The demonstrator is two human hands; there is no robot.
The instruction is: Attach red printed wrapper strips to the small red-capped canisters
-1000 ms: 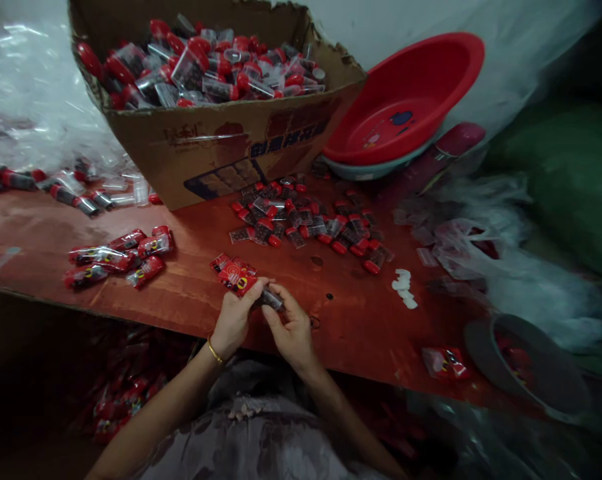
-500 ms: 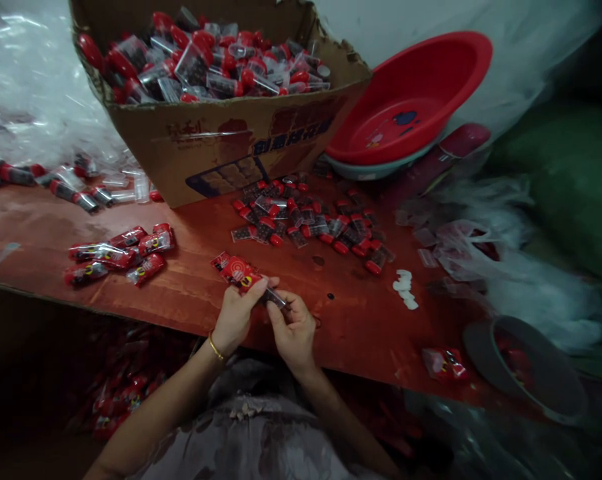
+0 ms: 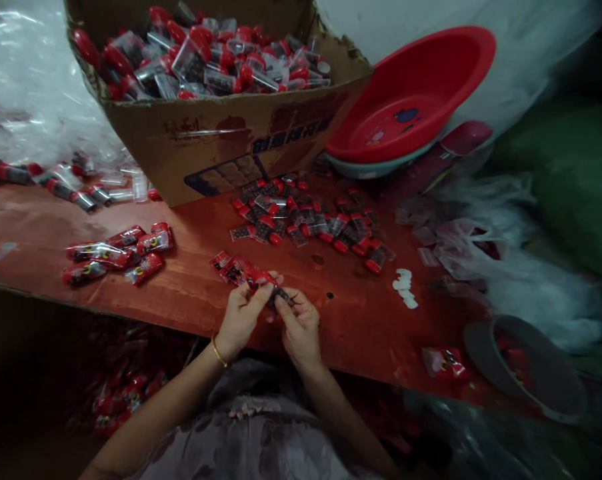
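Observation:
My left hand (image 3: 243, 313) is closed on a printed red plastic packet (image 3: 238, 268), its flat end pointing away to the left over the table. Between the fingertips of both hands is a small clear container with dark contents (image 3: 279, 297), at the mouth of the packet. My right hand (image 3: 301, 327) pinches this container from the right; its far end is hidden by the fingers. Beyond the hands lies a loose pile of small red-capped clear containers (image 3: 305, 223). To the left rest several filled red packets (image 3: 115, 252).
A cardboard box (image 3: 221, 147) full of red-capped containers stands at the back. Behind right are a red basin (image 3: 431, 93) and clear plastic bags (image 3: 521, 273). White scraps (image 3: 405, 289), a single packet (image 3: 443, 363) and a grey bowl (image 3: 531, 367) lie to the right.
The dark container has tilted and moved closer into the packet's mouth, with both hands shifting slightly right. More of the packet's end is now covered by my left fingers.

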